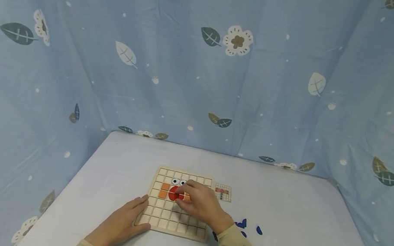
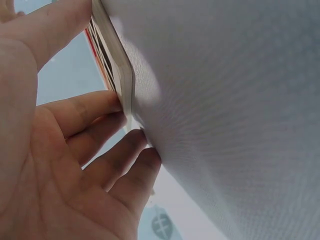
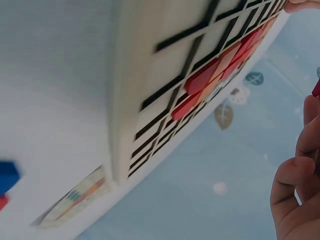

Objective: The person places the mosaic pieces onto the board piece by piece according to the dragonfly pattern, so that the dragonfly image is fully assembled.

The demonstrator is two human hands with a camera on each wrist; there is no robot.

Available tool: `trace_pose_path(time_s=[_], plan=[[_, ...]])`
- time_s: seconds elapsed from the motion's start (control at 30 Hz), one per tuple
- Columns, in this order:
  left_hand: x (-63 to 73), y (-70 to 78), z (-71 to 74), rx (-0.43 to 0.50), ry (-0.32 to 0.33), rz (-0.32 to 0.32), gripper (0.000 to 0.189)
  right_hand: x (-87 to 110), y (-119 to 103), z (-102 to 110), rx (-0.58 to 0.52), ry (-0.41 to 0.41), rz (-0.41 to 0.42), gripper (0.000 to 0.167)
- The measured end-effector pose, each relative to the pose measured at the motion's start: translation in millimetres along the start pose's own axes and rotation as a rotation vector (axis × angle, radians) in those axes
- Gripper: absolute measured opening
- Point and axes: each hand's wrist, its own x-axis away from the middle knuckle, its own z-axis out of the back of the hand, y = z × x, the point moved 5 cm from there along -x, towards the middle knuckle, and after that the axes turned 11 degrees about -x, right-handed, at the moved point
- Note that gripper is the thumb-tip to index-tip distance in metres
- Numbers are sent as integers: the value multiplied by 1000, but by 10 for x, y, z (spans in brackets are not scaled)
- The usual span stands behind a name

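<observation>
A wooden grid board (image 1: 159, 223) lies on the table, its cells partly filled. On it are orange tiles (image 1: 164, 190), red rounded tiles (image 1: 171, 194) and round eye tiles (image 1: 175, 181). My left hand (image 1: 124, 221) rests at the board's near left corner, fingers along the left edge and thumb at the front edge. Over the middle of the board, my right hand (image 1: 202, 203) pinches a small red tile (image 3: 316, 90), mostly cut off by the frame in the right wrist view. That hand covers some cells on the board's right side.
A small printed pattern card (image 1: 223, 192) lies beside the board's far right corner. Several dark blue tiles (image 1: 242, 224) are scattered on the white table (image 1: 300, 211) right of the board. A blue patterned curtain (image 1: 173, 75) surrounds the table's back and sides.
</observation>
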Motion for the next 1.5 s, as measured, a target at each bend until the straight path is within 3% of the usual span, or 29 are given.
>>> trace_pose_path(time_s=[0.97,1.5], plan=[[4,1,8,-1,12,-30,78,-662,268,-492,-43,-187,-174,19],[12,28,54,12,34,-54,76,-906,252,-726,74,-320,-321,15]])
